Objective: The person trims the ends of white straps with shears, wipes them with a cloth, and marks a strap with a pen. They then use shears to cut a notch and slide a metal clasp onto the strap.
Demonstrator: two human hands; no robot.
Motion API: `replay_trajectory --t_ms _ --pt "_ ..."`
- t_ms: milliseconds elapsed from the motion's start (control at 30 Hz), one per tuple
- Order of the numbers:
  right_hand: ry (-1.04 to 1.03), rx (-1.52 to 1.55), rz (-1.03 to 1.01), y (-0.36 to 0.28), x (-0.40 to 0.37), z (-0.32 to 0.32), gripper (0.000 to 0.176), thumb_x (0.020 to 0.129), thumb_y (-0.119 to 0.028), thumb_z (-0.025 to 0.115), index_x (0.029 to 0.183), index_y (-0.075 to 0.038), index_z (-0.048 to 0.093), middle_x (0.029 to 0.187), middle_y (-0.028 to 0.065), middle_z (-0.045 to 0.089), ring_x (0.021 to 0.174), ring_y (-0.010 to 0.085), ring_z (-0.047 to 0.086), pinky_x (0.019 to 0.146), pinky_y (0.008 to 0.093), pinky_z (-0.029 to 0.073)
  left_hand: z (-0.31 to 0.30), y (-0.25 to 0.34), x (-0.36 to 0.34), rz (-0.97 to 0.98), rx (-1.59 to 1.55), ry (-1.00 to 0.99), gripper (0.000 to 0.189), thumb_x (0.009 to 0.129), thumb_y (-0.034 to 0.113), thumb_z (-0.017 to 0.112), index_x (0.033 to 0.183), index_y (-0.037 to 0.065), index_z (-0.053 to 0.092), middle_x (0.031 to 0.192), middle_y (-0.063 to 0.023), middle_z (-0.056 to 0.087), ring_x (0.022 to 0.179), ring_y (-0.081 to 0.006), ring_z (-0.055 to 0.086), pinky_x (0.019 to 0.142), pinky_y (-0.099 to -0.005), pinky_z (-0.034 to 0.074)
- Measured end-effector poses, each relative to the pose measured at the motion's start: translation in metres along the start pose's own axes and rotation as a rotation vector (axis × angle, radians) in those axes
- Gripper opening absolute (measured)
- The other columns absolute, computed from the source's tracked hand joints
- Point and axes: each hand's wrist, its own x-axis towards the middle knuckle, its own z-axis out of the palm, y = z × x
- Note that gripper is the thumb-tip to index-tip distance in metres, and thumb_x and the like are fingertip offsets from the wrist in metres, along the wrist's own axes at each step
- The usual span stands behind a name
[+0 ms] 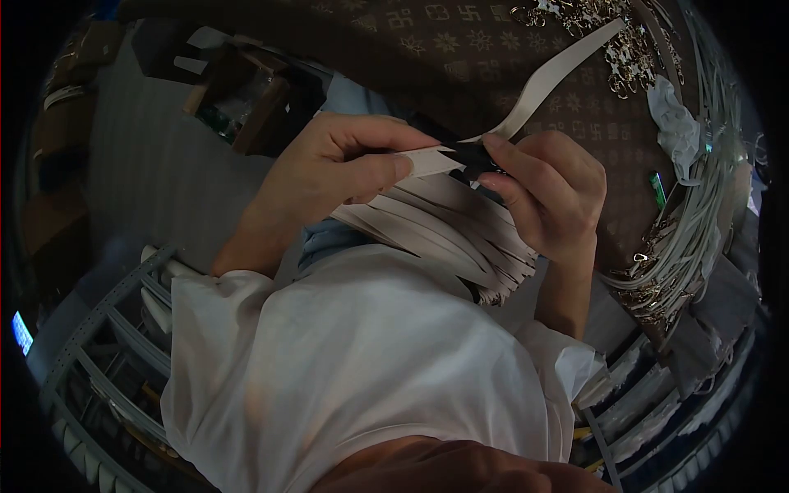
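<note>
My left hand (pixel 333 164) pinches the pointed end of a cream strap (pixel 427 163) between thumb and forefinger. Stitching or small holes run along the strap's edge. Opposite it, my right hand (pixel 546 185) has thumb and fingers closed on a small black piece (pixel 468 156), which meets the strap end between the two hands; its exact kind I cannot tell. A long cream strap (pixel 546 86) runs up and right from behind the right fingers, over the patterned cloth. Below both hands, a thick bundle of cream straps (pixel 460 234) lies across the lap.
Gold-coloured metal clasps (pixel 629 57) are heaped on the brown patterned cloth (pixel 460 45). Many thin pale straps (pixel 699 230) with metal ends hang along the right side. A crumpled white bag (pixel 674 127) lies near them. At upper left stands an open cardboard box (pixel 263 111); a metal rack (pixel 107 304) is at lower left.
</note>
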Motion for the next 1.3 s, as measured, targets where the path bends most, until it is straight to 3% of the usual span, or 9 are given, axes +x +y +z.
replay_trajectory --t_ms 200,267,967,1300 --pt "-0.010 0.011 0.003 0.001 0.002 0.001 0.027 0.063 -0.016 0.069 0.088 -0.006 0.065 0.058 0.0022 0.048 0.048 0.0159 0.048 0.042 0.0278 0.038 -0.001 -0.002 0.002 0.030 0.018 0.016 0.024 0.081 0.003 0.054 0.104 0.000 0.061 0.068 0.0033 0.055 0.053 0.0010 0.040 0.045 -0.0140 0.029" --pt "-0.013 0.012 -0.005 0.003 0.001 0.002 0.027 0.062 -0.016 0.069 0.087 -0.006 0.065 0.058 0.0023 0.048 0.048 0.0158 0.048 0.042 0.0279 0.038 0.001 -0.003 0.002 0.048 0.015 0.060 0.025 0.077 -0.002 0.052 0.100 -0.005 0.061 0.073 -0.0029 0.053 0.048 -0.0026 0.037 0.040 -0.0185 0.025" --pt "-0.003 0.065 0.026 0.007 -0.001 0.008 0.028 0.062 -0.015 0.070 0.088 -0.007 0.065 0.061 0.0029 0.052 0.050 0.0159 0.050 0.043 0.0272 0.039 -0.005 -0.010 0.007 0.180 0.072 0.005 0.026 0.076 -0.002 0.054 0.101 -0.004 0.061 0.072 -0.0019 0.051 0.051 -0.0024 0.038 0.042 -0.0180 0.024" --pt "0.013 0.076 0.044 0.004 -0.003 0.008 0.029 0.061 -0.015 0.071 0.088 -0.006 0.066 0.060 0.0033 0.051 0.050 0.0163 0.050 0.043 0.0279 0.039 -0.001 -0.002 0.003 0.070 0.053 0.046 0.027 0.075 -0.002 0.052 0.100 -0.005 0.061 0.073 -0.0025 0.052 0.049 -0.0022 0.038 0.041 -0.0178 0.024"
